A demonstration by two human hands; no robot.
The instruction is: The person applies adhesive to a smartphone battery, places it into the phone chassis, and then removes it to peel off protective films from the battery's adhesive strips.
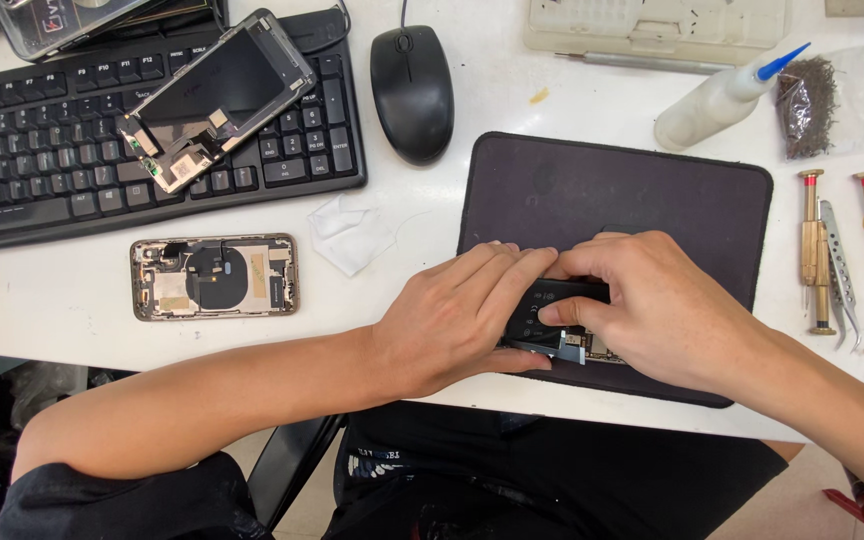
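Both hands are together over a small dark phone part (552, 318) at the near edge of a dark work mat (642, 190). The left hand (457, 320) cups the part from the left, fingers curled over its top, while the right hand (652, 305) covers its right end and presses a thumb onto its dark face — clamped on it from both sides. A strip of exposed circuitry shows at its lower edge, between the hands.

The part sits very close to the tabletop's (72, 300) near edge. My judgement: a slip under thumb pressure could send it off the edge, or bend the thin exposed parts.

To the left of the mat, near the same edge, lies an opened phone body (214, 276), with a crumpled white wipe (350, 234) just beside it. Toward the far edge, a detached screen (220, 95) rests tilted on a black keyboard (42, 150), next to a black mouse (412, 90). At the right edge lie brass-handled screwdrivers (814, 245) and tweezers (840, 270) — beyond them, a white squeeze bottle (717, 100) with a blue tip.
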